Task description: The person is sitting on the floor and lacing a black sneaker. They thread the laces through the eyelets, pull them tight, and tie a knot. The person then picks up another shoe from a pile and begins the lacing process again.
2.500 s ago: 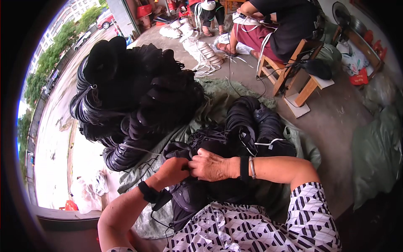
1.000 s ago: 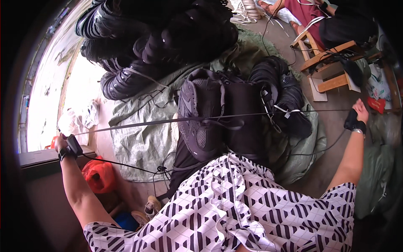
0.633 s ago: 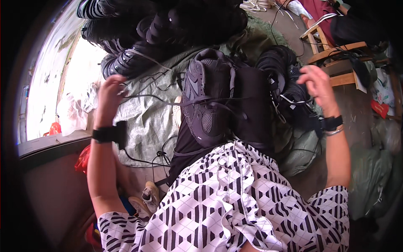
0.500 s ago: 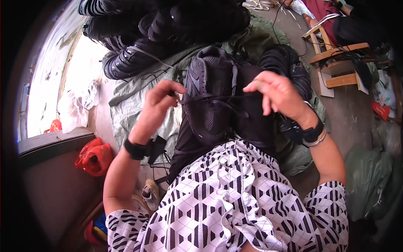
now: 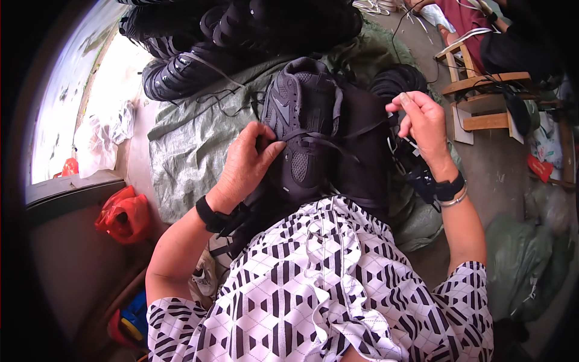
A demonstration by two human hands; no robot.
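Observation:
A dark grey sneaker [image 5: 298, 169] rests on my lap, toe toward me, its upper partly laced. A dark shoelace [image 5: 367, 128] crosses the top of the shoe near the lowest eyelets and stretches off to the right. At the shoe's left edge my left hand [image 5: 250, 157] is closed, thumb and forefinger pinching the lace beside the upper. My right hand [image 5: 422, 123] is raised to the right of the shoe, fingertips pinched on the other end of the lace. The lace inside both pinches is mostly hidden by the fingers.
Dark sneakers [image 5: 181, 75] are heaped at the far left on a green sheet [image 5: 187, 142]. More dark shoes [image 5: 398, 81] lie beyond my right hand. A wooden stool [image 5: 488, 120] and another person [image 5: 464, 24] are at the far right. A red bag [image 5: 125, 214] lies left.
My right hand has moved right and slightly up, drawing its lace end out longer. My left hand has come in against the shoe's left side.

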